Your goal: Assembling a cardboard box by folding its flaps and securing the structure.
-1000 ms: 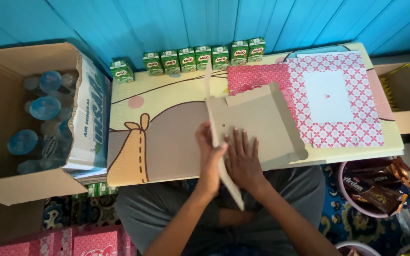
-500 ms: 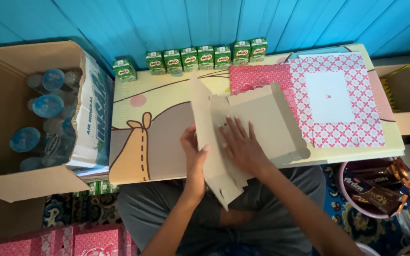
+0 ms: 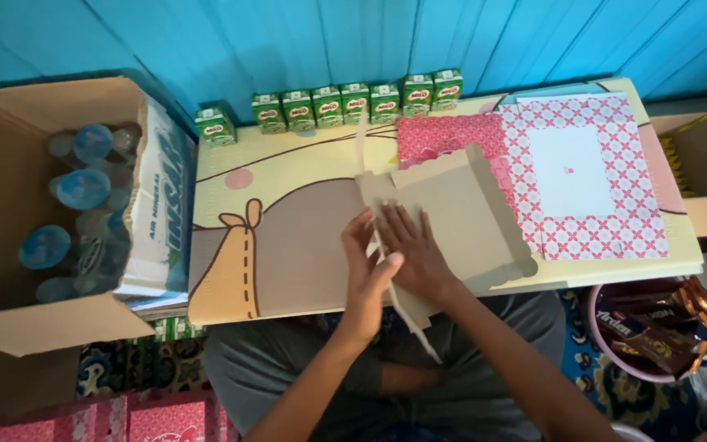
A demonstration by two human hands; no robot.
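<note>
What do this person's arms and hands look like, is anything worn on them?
Both forearms are bare, with no sleeves reaching them. The left hand and right hand show no gloves, and no rings, watch or bracelets are visible. A grey shirt covers the body below.

Green drink cartons [image 3: 353,104] row at wall; brown bottle carton [image 3: 10,205] left

A low cartoon-printed table [image 3: 288,205] carries green drink cartons [image 3: 345,102], patterned sheets [image 3: 583,172] and grey cardboard [image 3: 460,217]

A plain grey-brown cardboard sheet [image 3: 460,221] lies beside a red-and-white lattice-patterned sheet [image 3: 591,172], green drink cartons [image 3: 345,102], and a blue plank wall [image 3: 353,37].
</note>
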